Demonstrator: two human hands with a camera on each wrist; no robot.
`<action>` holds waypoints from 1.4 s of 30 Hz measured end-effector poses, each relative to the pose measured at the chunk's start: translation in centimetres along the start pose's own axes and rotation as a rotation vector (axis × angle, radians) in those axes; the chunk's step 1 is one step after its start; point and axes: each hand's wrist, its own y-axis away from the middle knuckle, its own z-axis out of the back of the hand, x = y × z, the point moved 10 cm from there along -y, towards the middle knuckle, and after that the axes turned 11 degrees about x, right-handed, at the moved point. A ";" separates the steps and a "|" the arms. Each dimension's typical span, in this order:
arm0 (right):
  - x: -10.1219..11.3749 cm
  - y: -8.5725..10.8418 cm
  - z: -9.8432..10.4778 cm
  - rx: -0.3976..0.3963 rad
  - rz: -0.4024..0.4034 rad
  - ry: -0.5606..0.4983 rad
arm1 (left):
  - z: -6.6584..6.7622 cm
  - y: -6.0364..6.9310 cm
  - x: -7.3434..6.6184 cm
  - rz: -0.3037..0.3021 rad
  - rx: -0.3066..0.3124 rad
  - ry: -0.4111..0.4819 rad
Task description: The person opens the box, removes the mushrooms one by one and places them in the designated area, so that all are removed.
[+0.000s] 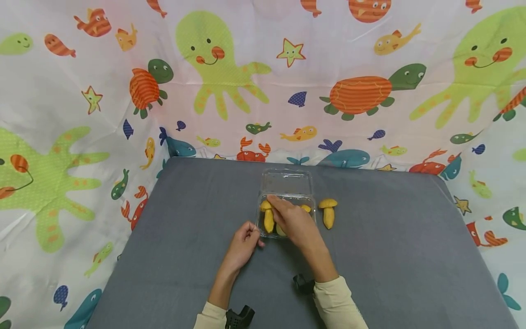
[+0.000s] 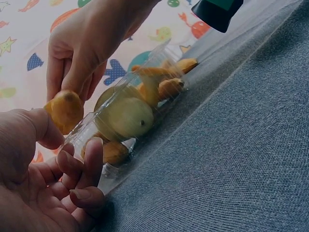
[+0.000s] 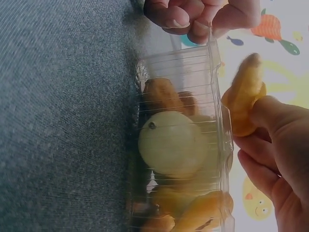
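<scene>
A clear plastic clamshell box [image 1: 259,228] lies on the table with its lid [image 1: 287,182] folded back. My left hand [image 1: 243,244] pinches the box's near left rim between thumb and forefinger. Over the left part of the box, my right hand [image 1: 293,221] holds a yellow mushroom [image 3: 244,94] by its cap, stem toward me. Inside the box sit a round pale green fruit [image 3: 171,142] and several yellow-brown mushrooms [image 2: 171,88], seen through the wall. To the right of the box lies another yellow mushroom [image 1: 328,214].
A grey cloth [image 1: 394,256] covers the table. Behind and at the sides hangs a white curtain [image 1: 255,41] printed with sea animals. Dark cameras [image 1: 240,316] are strapped on both wrists.
</scene>
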 end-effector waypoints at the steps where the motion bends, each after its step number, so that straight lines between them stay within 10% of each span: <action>1: 0.0 0.0 0.0 0.001 -0.001 -0.003 | 0.0 0.0 0.0 0.001 0.001 -0.002; 42: -5.3 3.1 6.7 -0.201 -0.060 -0.072 | 0.0 0.3 -0.7 -0.022 0.023 -0.010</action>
